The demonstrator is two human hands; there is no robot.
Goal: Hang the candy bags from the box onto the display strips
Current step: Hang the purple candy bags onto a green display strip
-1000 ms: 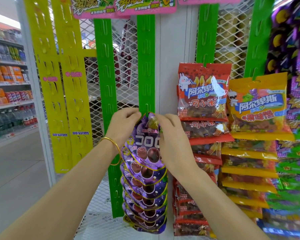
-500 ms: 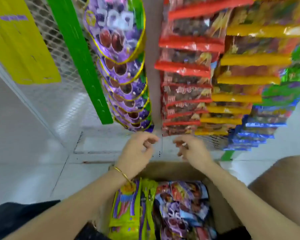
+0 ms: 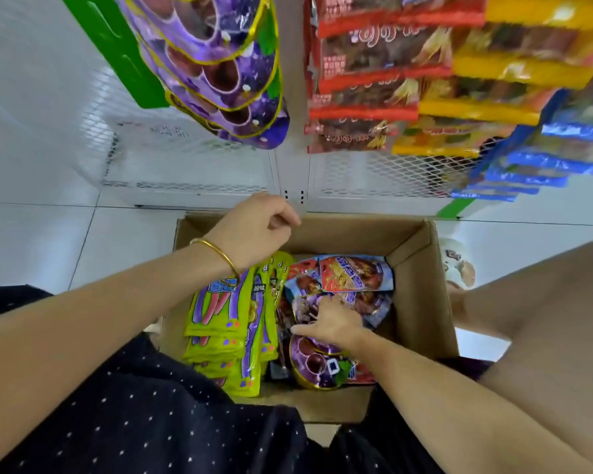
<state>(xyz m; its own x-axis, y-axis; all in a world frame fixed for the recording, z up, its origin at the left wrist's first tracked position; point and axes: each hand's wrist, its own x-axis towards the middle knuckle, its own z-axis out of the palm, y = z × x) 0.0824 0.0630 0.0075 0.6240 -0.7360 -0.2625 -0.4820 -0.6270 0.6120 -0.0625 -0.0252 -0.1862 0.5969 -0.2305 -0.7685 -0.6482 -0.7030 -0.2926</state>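
Purple round-cornered foil candy bag (image 3: 317, 362) lying in brown cardboard box (image 3: 421, 302), right hand (image 3: 332, 323) resting on it with fingers spread, lime-green packets (image 3: 220, 323) left of that hand, left hand (image 3: 254, 230) loosely curled and empty above box's far edge.

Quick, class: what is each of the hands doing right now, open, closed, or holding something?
Left hand: loosely curled above the box, holding nothing.
Right hand: fingers spread, reaching among the candy bags; no grip yet.
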